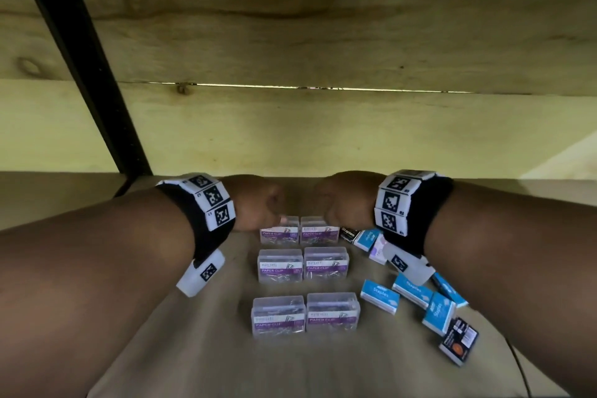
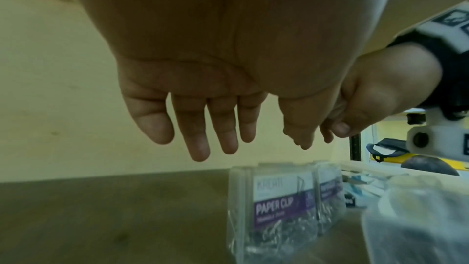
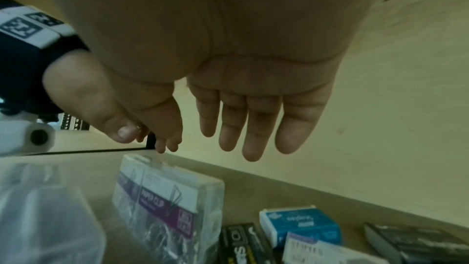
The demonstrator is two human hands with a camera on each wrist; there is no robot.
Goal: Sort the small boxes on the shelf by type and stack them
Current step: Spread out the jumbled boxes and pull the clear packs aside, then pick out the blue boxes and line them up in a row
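Observation:
Six clear paper clip boxes stand in three rows of two on the shelf point(image 1: 210, 349). My left hand point(image 1: 258, 203) hovers over the back-left box point(image 1: 279, 233), and my right hand point(image 1: 339, 200) hovers over the back-right box point(image 1: 319, 231). The wrist views show the left hand's fingers point(image 2: 200, 138) and the right hand's fingers point(image 3: 251, 127) hanging straight down, holding nothing, just above the paper clip boxes point(image 2: 276, 204) point(image 3: 172, 204). Blue staples boxes point(image 1: 379, 296) point(image 1: 438, 313) lie scattered at the right.
A black staples box point(image 1: 349, 233) and a blue staples box point(image 3: 302, 222) lie right of the back row. A black box with an orange mark point(image 1: 458, 341) stands at the front right. A wooden back wall point(image 1: 323, 42) and a black upright post point(image 1: 87, 74) bound the shelf.

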